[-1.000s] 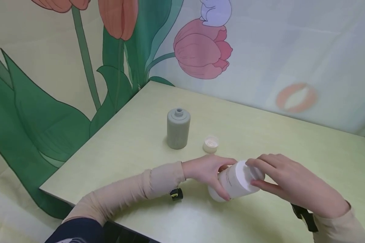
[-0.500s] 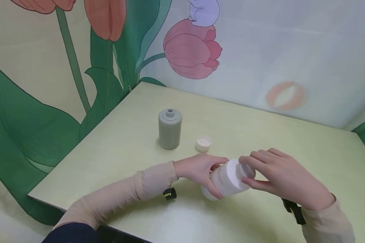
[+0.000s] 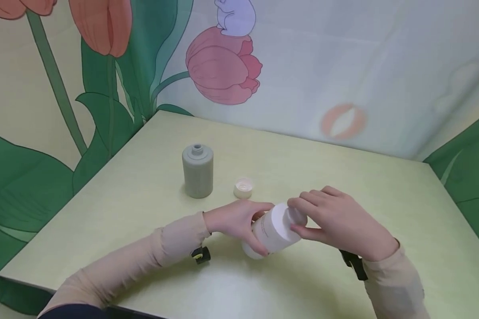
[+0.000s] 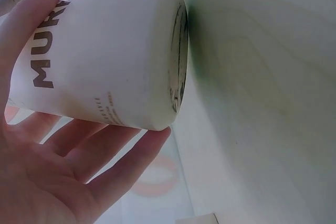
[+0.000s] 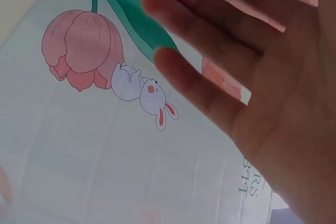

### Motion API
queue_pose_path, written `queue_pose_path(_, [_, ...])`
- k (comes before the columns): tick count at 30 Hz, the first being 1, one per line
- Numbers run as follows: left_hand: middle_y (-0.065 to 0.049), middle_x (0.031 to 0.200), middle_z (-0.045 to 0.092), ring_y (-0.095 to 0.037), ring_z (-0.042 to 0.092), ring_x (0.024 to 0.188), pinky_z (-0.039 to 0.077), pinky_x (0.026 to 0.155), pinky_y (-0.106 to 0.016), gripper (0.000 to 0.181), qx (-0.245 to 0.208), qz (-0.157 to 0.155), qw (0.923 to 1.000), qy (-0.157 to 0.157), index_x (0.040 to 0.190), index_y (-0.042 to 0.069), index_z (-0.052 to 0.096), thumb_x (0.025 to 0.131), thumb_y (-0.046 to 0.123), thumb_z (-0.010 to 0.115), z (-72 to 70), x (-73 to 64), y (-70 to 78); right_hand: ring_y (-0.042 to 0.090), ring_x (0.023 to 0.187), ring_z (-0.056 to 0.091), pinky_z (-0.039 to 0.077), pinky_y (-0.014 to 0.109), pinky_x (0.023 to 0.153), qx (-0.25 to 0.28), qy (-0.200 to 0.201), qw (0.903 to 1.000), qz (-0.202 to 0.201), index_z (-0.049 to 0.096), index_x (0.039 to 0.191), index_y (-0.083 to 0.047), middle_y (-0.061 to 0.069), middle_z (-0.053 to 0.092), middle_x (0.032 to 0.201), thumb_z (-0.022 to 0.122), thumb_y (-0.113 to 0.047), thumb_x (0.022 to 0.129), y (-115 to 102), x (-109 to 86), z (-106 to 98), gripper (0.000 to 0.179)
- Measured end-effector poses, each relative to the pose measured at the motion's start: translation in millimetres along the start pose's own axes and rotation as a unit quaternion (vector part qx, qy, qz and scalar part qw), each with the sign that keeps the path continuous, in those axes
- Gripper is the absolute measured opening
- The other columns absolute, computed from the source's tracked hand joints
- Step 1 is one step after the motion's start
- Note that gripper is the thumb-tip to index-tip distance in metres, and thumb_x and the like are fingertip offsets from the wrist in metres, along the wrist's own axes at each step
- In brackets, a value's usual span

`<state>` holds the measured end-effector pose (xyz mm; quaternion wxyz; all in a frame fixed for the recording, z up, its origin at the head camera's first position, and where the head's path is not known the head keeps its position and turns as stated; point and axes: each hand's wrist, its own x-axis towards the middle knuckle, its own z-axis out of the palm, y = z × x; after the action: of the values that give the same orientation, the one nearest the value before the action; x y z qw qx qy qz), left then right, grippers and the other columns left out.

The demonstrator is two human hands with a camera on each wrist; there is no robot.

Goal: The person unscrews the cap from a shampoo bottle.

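Gripping white bottle (image 3: 273, 230) with half-curled left hand (image 3: 239, 221) at lower centre of the frame; pinching its top with right hand (image 3: 335, 219). Slanting its long axis between the hands, base lower left, top upper right. Noting grey bottle (image 3: 198, 175) upright, uncapped, left of centre; showing no contents.

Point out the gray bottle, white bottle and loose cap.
Gray bottle (image 3: 198, 177), head view: middle of its body.
White bottle (image 4: 107, 56), left wrist view: side of its body.
Loose cap (image 3: 243, 188), head view: its middle.

Lt ylw tbl (image 3: 383, 190) by bkdrp (image 3: 303, 66) w/ lg tulips (image 3: 219, 66).
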<state>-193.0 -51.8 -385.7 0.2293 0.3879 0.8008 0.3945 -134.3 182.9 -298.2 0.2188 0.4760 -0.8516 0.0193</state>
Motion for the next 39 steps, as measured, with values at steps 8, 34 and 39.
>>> queue_pose_path(8, [0.012, 0.108, 0.066, -0.003, 0.063, 0.095, 0.050, 0.088, -0.024, 0.069, 0.015, 0.000, 0.9999, 0.005, 0.123, 0.026, 0.056, 0.064, 0.026, 0.091, -3.4, 0.8, 0.4, 0.007, 0.076, 0.059, 0.048, 0.029, 0.075, -0.015, -0.010, 0.9995, 0.024, 0.064, 0.111, -0.014, -0.009, 0.065, 0.089, 0.065, -0.049, 0.087, 4.5, 1.6, -3.3, 0.043])
queue_pose_path(34, [0.012, 0.107, 0.067, -0.003, 0.063, 0.095, 0.049, 0.088, -0.024, 0.066, -0.008, -0.010, 0.9999, -0.006, 0.118, 0.027, 0.057, 0.062, 0.024, 0.091, 0.4, -5.6, -1.2, 0.010, 0.088, 0.062, 0.052, 0.032, 0.077, 0.057, -0.009, 0.9982, -0.013, 0.062, 0.116, -0.018, -0.007, 0.063, 0.106, 0.081, -0.023, 0.076, 3.3, -3.5, 1.8, 0.045])
queue_pose_path(39, [0.011, 0.104, 0.068, -0.002, 0.063, 0.092, 0.050, 0.086, -0.023, 0.065, -0.002, 0.004, 1.0000, 0.000, 0.117, 0.026, 0.057, 0.062, 0.023, 0.091, 2.2, -3.8, -1.5, 0.014, 0.107, 0.062, 0.051, 0.034, 0.081, 0.052, -0.021, 0.9984, 0.003, 0.056, 0.129, -0.019, -0.003, 0.060, 0.123, 0.078, -0.032, 0.079, 2.8, -4.9, -2.1, 0.056])
